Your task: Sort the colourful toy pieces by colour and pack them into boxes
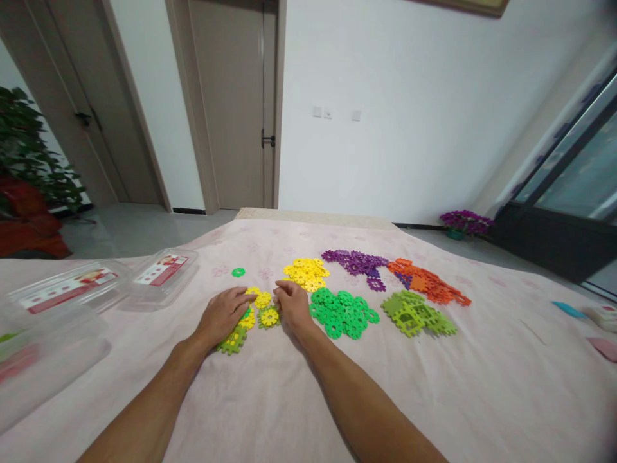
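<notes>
Two bare arms point(337, 399) reach over the pink bed point(482, 386) to a few yellow snowflake pieces point(266, 310) lying between the flat, open left hand point(225, 315) and the curled right hand point(292, 305), whose grip I cannot tell.

Two bare arms of one person fill the lower middle of the frame, seen from above. The left forearm point(159, 392) runs up from the bottom edge at lower left; the right forearm point(357, 399) runs up from the bottom edge right of centre. Both are uncovered from the frame edge to the fingertips, lean, and look widest near the bottom edge, narrowing to the wrists. The left hand point(222, 316) shows its back, broad and smooth, with the fingers only partly in sight. The right hand point(292, 305), just right of it at centre frame, shows its back and rounded knuckles. Finer detail on the fingers is too small to tell.
</notes>
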The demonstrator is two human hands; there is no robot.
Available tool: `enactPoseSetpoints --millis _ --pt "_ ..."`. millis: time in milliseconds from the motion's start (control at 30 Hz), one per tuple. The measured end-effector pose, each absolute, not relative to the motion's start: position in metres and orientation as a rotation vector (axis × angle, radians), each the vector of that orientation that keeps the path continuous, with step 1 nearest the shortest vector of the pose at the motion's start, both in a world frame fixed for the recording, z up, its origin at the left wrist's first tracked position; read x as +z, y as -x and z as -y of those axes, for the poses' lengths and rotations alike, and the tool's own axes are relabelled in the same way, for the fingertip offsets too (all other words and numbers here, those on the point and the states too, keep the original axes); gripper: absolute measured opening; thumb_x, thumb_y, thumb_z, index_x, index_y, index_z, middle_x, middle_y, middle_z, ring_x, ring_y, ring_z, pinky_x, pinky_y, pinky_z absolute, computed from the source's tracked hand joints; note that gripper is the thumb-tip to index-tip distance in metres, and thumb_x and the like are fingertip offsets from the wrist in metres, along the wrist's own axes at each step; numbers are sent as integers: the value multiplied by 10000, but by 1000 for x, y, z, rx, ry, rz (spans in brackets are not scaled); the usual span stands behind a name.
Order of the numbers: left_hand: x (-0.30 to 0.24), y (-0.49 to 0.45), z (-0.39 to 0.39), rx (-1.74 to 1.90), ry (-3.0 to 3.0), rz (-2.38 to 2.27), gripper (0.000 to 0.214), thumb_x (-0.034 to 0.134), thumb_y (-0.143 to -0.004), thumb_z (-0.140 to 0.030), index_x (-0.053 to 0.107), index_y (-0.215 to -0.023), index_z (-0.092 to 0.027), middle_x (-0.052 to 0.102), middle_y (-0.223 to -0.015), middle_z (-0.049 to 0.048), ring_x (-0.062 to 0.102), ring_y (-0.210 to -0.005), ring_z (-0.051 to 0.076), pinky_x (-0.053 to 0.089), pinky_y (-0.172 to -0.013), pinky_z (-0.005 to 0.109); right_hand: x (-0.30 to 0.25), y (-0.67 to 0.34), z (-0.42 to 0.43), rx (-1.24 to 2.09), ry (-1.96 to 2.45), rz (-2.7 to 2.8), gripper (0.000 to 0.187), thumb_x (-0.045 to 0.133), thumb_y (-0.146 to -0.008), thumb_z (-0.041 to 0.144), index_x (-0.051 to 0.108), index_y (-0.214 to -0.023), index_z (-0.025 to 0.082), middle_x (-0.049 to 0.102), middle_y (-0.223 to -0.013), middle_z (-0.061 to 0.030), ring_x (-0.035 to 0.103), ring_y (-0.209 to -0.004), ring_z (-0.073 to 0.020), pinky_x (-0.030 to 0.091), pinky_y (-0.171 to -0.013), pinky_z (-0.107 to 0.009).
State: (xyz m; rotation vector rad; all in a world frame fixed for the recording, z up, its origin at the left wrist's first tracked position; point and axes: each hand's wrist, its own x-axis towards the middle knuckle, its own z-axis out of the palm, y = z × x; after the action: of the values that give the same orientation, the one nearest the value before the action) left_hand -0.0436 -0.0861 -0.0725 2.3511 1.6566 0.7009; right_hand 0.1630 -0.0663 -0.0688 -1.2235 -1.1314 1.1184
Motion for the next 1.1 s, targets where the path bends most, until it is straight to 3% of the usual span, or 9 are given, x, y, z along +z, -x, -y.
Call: enactPoseSetpoints --millis 133,267,400,633,933,1100 --pt "-75 43 88 699 -2384 -1648 428 407 -989 -440 723 -1258 -333 629 -1418 36 528 -1340 236 363 -1156 419 -62 -161 74 669 1474 1698 128 625 -881 237 713 -958 187 657 -1033 -85 604 -962 -200 464 -882 -315" --pt "-78 44 86 678 -2410 -1628 429 416 -991 -463 726 -1258 -337 617 -1439 48 509 -1373 247 341 -1181 443 -47 -161 82 498 1649 1998 177 597 -927 301 711 -998 186 597 -1117 -104 603 -981 -209 433 -849 -305" --pt "-78 45 85 657 -2421 -1587 413 450 -980 -475 714 -1277 -361 591 -1475 43 480 -1407 272 331 -1190 472 -41 -161 84 485 1725 2052 258 608 -913 330 688 -1132 219 601 -1158 -86 625 -953 -203 421 -801 -300" --pt "-72 41 88 535 -2444 -1559 421 461 -975 -489 671 -1328 -399 517 -1550 19 389 -1477 311 282 -1208 508 -38 -162 84 512 1726 2118 346 657 -850 395 676 -1159 241 623 -1187 -80 644 -998 -225 424 -770 -302" --pt "-72 41 89 577 -2424 -1556 486 457 -971 -504 596 -1417 -371 524 -1544 10 394 -1478 281 278 -1214 491 -39 -162 84 565 1751 2000 352 717 -769 404 690 -1075 233 655 -1122 -76 643 -932 -221 418 -739 -301" --pt "-76 42 87 580 -2460 -1563 526 444 -978 -523 607 -1416 -282 539 -1530 45 418 -1463 283 286 -1216 499 -44 -160 85 665 1718 1887 209 726 -750 357 701 -925 246 703 -885 -1 622 -814 -180 392 -684 -271"
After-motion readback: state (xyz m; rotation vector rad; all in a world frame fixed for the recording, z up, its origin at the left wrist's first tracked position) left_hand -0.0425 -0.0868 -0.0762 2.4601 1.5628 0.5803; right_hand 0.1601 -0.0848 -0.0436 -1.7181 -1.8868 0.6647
